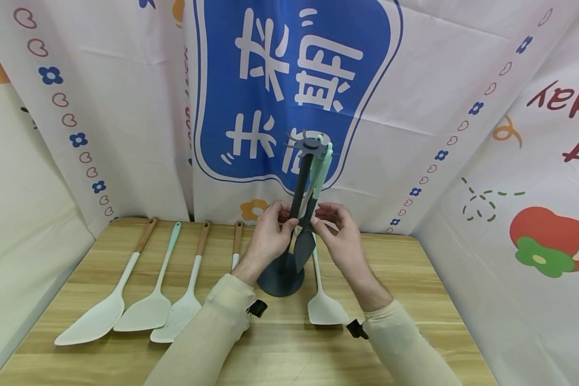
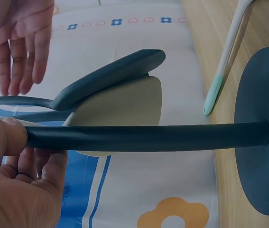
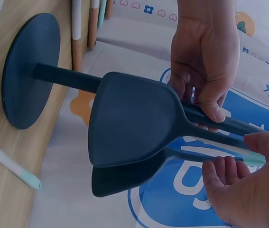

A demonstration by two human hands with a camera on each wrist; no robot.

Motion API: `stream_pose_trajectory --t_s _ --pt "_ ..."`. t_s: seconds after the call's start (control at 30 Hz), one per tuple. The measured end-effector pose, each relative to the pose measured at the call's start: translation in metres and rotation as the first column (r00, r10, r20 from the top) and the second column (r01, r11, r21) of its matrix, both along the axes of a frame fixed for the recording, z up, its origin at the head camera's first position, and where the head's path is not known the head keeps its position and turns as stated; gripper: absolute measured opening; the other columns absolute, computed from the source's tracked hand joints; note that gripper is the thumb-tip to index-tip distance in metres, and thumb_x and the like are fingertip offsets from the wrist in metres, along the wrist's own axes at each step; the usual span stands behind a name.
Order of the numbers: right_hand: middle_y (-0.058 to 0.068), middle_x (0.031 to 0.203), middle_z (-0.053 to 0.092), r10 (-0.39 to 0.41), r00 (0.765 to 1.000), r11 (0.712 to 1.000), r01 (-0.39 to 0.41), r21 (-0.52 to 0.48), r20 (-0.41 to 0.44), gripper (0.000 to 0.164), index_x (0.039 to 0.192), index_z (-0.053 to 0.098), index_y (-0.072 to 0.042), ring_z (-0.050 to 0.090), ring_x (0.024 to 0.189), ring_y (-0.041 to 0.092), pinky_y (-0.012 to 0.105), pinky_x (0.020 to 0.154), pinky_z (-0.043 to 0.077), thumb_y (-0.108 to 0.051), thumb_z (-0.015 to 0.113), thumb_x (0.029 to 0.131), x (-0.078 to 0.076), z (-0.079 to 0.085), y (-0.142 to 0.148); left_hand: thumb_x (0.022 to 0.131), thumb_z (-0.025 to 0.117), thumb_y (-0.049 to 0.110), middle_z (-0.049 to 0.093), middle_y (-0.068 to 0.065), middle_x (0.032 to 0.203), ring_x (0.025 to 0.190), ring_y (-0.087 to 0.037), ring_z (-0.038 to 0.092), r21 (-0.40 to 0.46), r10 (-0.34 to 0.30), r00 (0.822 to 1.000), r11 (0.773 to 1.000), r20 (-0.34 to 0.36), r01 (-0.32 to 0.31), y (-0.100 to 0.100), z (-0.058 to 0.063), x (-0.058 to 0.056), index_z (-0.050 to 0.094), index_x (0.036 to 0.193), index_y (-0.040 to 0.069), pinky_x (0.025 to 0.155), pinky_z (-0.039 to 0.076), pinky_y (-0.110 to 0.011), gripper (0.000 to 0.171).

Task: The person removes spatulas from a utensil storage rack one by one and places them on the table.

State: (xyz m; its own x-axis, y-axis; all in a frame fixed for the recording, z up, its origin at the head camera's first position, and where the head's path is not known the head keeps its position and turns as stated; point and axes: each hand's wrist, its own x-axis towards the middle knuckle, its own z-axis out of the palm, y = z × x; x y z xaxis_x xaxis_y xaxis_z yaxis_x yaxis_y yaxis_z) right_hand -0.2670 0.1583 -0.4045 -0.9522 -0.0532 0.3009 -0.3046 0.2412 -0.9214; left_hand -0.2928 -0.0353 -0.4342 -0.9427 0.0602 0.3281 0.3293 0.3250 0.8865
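My left hand (image 1: 270, 228) grips the dark pole (image 1: 299, 187) of an upright utensil stand between thumb and fingers. Hooks ring the stand's top (image 1: 311, 143). From it hang spatulas with mint handles (image 1: 321, 174). Two have dark heads, the nearer turner (image 3: 134, 118) and another spatula (image 3: 117, 180) beside it; a beige turner head (image 2: 125, 102) shows behind the pole in the left wrist view. My right hand (image 1: 342, 236) is beside the hanging handles, fingers loosely extended; in the left wrist view it appears apart from the dark spatula. Whether its thumb touches a handle is unclear.
The stand's round base (image 1: 272, 284) rests on the wooden table (image 1: 400, 332). To its left lie several pale utensils, including a large spoon-like turner (image 1: 94, 319) and a mint-handled turner (image 1: 147, 312). Another mint-handled turner (image 1: 327, 310) lies on the right. Printed cloth (image 1: 391, 177) hangs behind.
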Motion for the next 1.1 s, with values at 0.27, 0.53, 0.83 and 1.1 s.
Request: stream_pose_trajectory --t_s 0.27,0.53,0.83,1.1 --pt "0.026 0.148 0.070 -0.010 0.999 0.994 0.004 -0.107 -0.052 0.041 0.153 0.064 0.002 0.071 0.139 0.036 0.018 0.109 0.061 -0.006 0.076 0.114 -0.002 0.002 -0.013 0.116 0.073 0.006 0.078 -0.020 0.126 0.114 -0.037 0.077 -0.007 0.005 1.000 1.000 0.005 -0.005 0.000 -0.001 -0.001 0.070 0.133 0.003 0.108 0.068 -0.056 0.018" --pt "0.029 0.143 0.068 -0.020 0.998 0.991 0.012 -0.136 -0.057 0.035 0.149 0.064 0.003 0.071 0.128 0.024 0.016 0.105 0.061 -0.002 0.072 0.114 -0.005 0.003 -0.023 0.116 0.072 0.006 0.078 -0.020 0.125 0.113 -0.037 0.076 -0.011 0.007 1.000 1.000 0.000 -0.007 0.000 -0.001 0.000 0.070 0.133 0.003 0.106 0.067 -0.056 0.017" --pt "0.027 0.142 0.067 -0.025 0.999 0.993 0.020 -0.114 -0.044 0.033 0.147 0.065 0.001 0.070 0.128 0.026 0.017 0.103 0.061 -0.003 0.071 0.115 -0.003 0.005 -0.025 0.116 0.072 0.006 0.078 -0.020 0.125 0.113 -0.037 0.076 -0.012 0.008 1.000 1.000 0.002 -0.008 0.000 0.000 0.001 0.070 0.133 0.003 0.106 0.067 -0.056 0.018" --pt "0.022 0.139 0.068 -0.033 0.998 0.993 0.027 -0.112 -0.053 0.031 0.146 0.065 0.001 0.070 0.128 0.025 0.018 0.103 0.063 -0.002 0.070 0.115 0.000 0.005 -0.023 0.116 0.073 0.006 0.078 -0.020 0.125 0.114 -0.037 0.077 -0.004 0.006 1.000 1.000 -0.003 -0.006 0.000 -0.001 0.000 0.070 0.132 0.003 0.106 0.068 -0.056 0.017"
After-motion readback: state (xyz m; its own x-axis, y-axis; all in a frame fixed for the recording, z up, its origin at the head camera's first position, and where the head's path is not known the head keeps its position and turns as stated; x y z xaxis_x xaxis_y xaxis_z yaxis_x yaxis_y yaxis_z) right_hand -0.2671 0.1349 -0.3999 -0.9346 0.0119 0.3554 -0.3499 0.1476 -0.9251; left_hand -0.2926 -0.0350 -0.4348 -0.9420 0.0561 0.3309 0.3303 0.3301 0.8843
